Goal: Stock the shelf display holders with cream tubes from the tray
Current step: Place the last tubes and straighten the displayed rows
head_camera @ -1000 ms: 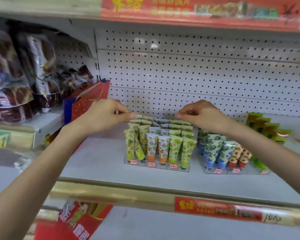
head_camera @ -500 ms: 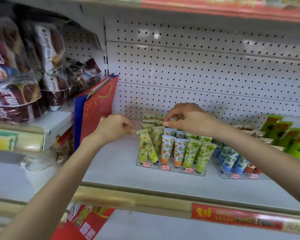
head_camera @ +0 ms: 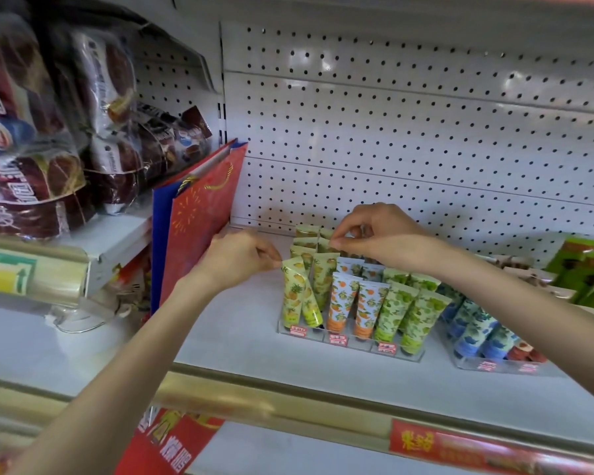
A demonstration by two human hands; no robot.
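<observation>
Both grips are at the left holder, a clear stepped rack standing on the shelf with its tubes cap-down in rows. The left grip has thumb and forefinger pinched on the upper corner of the front pineapple tube, at the rack's left edge. The right grip reaches over the rows and pinches the crimped top of a back tube at the rear of the same yellow-green column. The tray is out of view and neither grip carries a loose tube, so the step in hand looks like seating and squaring tubes that already stand in the rack, not fetching more. To do that well, I would hold each tube by its flat crimp, as now, and press straight down until the cap sits in its slot, not push sideways. The tubes look light, tall and closely packed, and a nudge could topple one into the orange tubes just beside. The front pineapple pair stands askew, one crossing the other, so it wants straightening with the print facing forward. The right wrist hangs just above the middle rows; lifting clear before drawing back should spare them. The second holder, with blue tubes, stands near on the right and appears full at its front.
</observation>
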